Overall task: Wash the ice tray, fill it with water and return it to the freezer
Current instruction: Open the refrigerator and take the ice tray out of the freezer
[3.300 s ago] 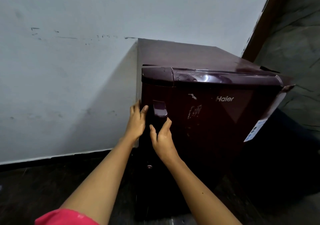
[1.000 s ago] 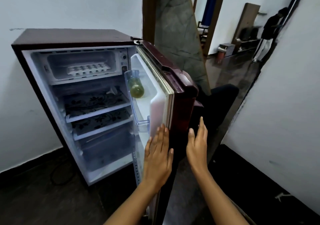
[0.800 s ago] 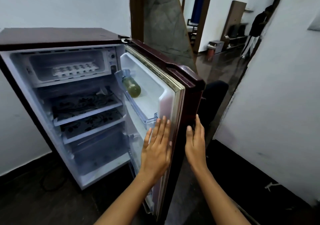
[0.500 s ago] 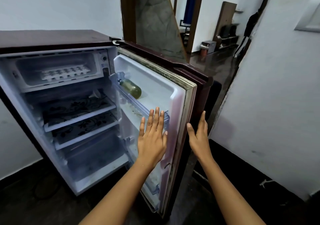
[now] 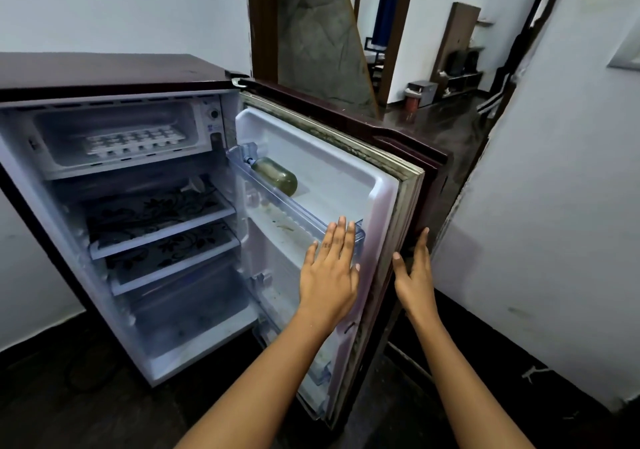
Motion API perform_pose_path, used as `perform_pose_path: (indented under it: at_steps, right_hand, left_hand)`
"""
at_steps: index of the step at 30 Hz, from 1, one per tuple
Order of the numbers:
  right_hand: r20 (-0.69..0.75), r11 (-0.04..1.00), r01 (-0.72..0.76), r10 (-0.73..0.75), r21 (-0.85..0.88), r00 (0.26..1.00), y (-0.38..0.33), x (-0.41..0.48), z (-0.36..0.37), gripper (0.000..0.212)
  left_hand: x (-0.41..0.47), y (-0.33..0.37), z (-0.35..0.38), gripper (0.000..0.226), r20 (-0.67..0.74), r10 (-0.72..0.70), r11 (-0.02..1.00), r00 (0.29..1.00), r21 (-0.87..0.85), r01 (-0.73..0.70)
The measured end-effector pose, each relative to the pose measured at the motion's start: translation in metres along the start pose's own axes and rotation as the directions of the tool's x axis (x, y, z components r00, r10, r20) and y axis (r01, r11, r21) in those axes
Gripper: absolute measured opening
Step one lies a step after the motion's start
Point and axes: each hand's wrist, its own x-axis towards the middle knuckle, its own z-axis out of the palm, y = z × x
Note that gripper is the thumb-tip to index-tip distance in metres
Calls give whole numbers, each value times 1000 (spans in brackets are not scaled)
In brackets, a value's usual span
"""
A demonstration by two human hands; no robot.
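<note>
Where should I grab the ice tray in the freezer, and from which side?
Take the ice tray by its near long rim, coming straight in from the front. It lies flat, lengthwise across the freezer compartment, whose walls and roof close off every other side.

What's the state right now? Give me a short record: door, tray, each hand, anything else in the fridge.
door: fridge door stands wide open
tray: ice tray lies in the freezer compartment at the top, untouched
left: left hand flat, fingers straight, against the door's inner side by the door shelf
right: right hand fingers straight, at the door's outer edge
other: bottle lying on its side in the door shelf; two patterned shelves below the freezer
</note>
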Motion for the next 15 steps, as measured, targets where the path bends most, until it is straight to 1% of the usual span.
perform_pose_path:
  at_steps: [2, 3, 5, 6, 7, 8, 10, 12, 15]
  right_hand:
    - [-62, 998, 1, -4, -62, 998, 1, -9, 10, 68]
    - [-136, 991, 19, -37, -132, 990, 1, -16, 17, 66]
    - [-310, 964, 75, -155, -255, 938, 3, -38, 31, 58]
    - [-346, 946, 130, -234, -299, 909, 5, -50, 38, 52]
    - [-318, 918, 197, -311, -343, 895, 5, -62, 46, 48]
    - [-236, 883, 267, -375, -386, 896, 5, -72, 56, 46]
    - [-14, 815, 378, -427, -440, 904, 4, -84, 80, 46]
    - [151, 766, 424, -404, -483, 902, 0, -87, 105, 49]
    - [272, 716, 445, -352, -539, 896, -8, -81, 139, 53]
  left_hand:
    - [-1, -4, 2, 67, 33, 23, 999, 999, -41, -22]
    - [-4, -7, 3, 67, 37, 23, 998, 999, -60, -21]
    - [-10, -13, 2, 67, -21, 18, 1000, 1000, -22, -18]
    - [-15, -18, 4, 67, -44, 5, 1000, 999, 8, -5]
    - [-20, -25, 6, 66, -63, -22, 999, 998, 40, 25]
    - [-26, -36, 9, 66, -73, -51, 996, 996, 66, 55]
    - [-41, -64, 14, 65, -71, -106, 987, 992, 114, 113]
    - [-59, -95, 17, 64, -52, -153, 973, 987, 164, 160]
    - [-79, -134, 17, 63, -50, -222, 952, 974, 205, 228]
